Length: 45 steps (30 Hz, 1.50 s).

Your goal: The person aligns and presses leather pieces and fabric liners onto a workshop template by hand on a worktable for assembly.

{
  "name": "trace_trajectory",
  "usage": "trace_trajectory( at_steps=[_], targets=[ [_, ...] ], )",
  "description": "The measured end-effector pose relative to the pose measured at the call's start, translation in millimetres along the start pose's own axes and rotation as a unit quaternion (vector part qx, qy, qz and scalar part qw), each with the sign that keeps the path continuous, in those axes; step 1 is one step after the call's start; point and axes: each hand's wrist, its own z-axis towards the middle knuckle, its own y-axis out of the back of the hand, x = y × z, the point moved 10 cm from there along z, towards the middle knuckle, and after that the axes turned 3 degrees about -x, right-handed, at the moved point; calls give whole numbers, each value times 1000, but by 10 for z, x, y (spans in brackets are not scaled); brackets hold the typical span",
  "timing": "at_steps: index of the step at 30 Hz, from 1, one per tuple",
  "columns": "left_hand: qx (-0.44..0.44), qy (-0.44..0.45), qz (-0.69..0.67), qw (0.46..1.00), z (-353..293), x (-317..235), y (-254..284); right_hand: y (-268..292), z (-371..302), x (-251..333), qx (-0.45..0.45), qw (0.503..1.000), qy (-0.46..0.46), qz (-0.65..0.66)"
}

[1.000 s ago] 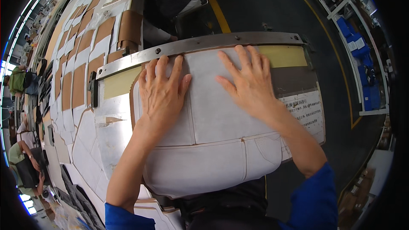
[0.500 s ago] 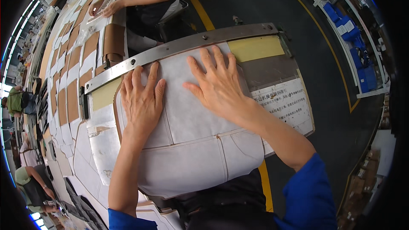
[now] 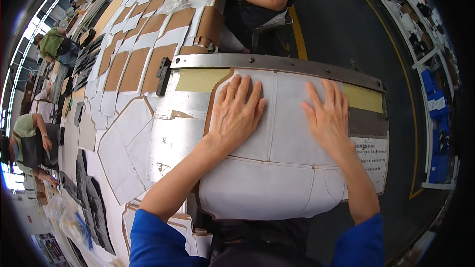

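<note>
A large white panel with brown edges and stitched seams point(image 3: 292, 118) lies over a metal plate point(image 3: 170, 141), its near part curving down toward my body. My left hand point(image 3: 237, 106) rests flat on the panel's left part, fingers stretched toward the far edge. On the right part lies my right hand point(image 3: 326, 116), fingers slightly spread, thumb apart. Neither hand grips anything. The panel's far edge meets a long steel bar point(image 3: 277, 63) held with bolts. Yellow strips point(image 3: 203, 80) show on the plate at both sides of the panel.
A long table left holds rows of brown and white pieces point(image 3: 116, 71). Another white panel point(image 3: 128, 148) lies beside the plate. Dark pieces point(image 3: 94, 207) lie at lower left. A seated co-worker point(image 3: 257, 0) works across the table. Blue bins point(image 3: 438, 104) stand on a right-hand rack.
The view has turned, so the bar and panel sit further right and straighter. My hands lie further apart on the panel, both still flat.
</note>
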Motion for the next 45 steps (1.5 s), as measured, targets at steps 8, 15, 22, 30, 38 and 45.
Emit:
trace_trajectory(
  at_steps=[8, 15, 22, 30, 38, 45],
  targets=[
    [57, 15, -38, 998, -3, 23, -27, 26, -13, 34, 66, 997, 21, 34],
    [72, 2, -43, 996, 4, 15, -20, -8, -40, -3, 74, 996, 7, 43],
    [86, -24, -18, 996, 64, -45, 8, 29, -16, 16, 71, 996, 31, 39],
    [98, -34, -16, 994, 96, -77, -2, 43, -20, 17, 76, 997, 18, 29],
    [125, -31, -22, 991, 107, -104, 22, 59, -17, 43, 92, 994, 10, 51],
    [110, -32, -14, 993, 130, -106, 5, 39, -1, -15, 69, 996, 6, 61]
  ],
)
